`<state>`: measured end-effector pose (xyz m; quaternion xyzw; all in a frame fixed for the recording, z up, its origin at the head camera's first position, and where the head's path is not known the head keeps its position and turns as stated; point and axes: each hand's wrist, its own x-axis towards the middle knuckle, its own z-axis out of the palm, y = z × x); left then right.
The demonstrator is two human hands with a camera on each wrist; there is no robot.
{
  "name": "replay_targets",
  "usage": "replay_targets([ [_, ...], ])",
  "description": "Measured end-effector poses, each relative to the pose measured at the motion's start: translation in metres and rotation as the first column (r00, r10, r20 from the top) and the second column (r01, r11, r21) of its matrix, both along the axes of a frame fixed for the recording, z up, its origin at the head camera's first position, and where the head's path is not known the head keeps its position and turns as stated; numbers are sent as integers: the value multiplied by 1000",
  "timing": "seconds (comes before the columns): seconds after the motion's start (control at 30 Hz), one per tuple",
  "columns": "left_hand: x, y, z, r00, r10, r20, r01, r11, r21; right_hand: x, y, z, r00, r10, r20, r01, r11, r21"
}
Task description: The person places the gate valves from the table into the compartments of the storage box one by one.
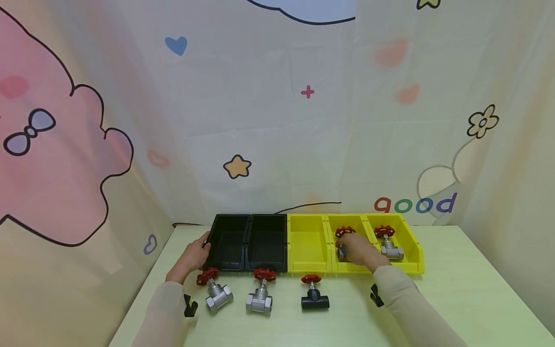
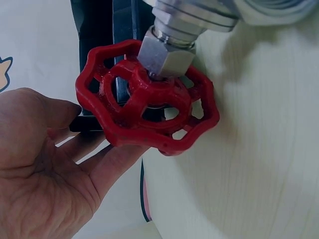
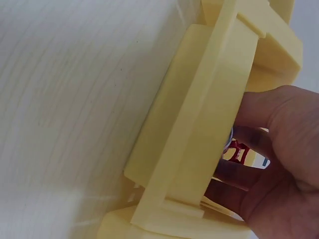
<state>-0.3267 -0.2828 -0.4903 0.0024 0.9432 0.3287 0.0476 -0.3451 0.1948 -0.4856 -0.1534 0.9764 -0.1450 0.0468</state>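
Observation:
At the left end of the bin row, my left hand (image 1: 192, 254) grips the side wall of the outer black bin (image 1: 227, 265), thumb on the rim and fingers outside. Close in front of that hand, a metal valve with a red handwheel (image 2: 149, 102) stands on the table. My right hand (image 1: 359, 249) reaches into the middle yellow bin (image 3: 212, 112), fingers curled round a valve (image 1: 342, 252) with a red handwheel. The hand and the bin's front wall hide much of this valve. In the right-hand yellow bin sits another metal valve (image 1: 392, 251).
In front of the bins, a second metal valve (image 1: 259, 302) and a black-bodied valve (image 1: 315, 302) stand on the pale table (image 1: 459, 289). Between the hands are another black bin (image 1: 268, 243) and a yellow bin (image 1: 308, 245). A printed curtain (image 1: 269, 120) hangs behind.

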Motion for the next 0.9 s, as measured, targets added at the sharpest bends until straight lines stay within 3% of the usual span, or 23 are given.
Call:
replay_targets([
  [0.37,1,0,1,1000,-13,-10,13,1000,-2,4,0,14,999,-35,7,35,999,-9],
  [0.67,2,1,3,1000,-19,-15,18,1000,-14,12,0,33,997,31,-74,-31,1000,2],
  [0.9,0,0,0,1000,-22,-17,22,1000,-14,25,-3,53,995,25,-100,-25,1000,2],
])
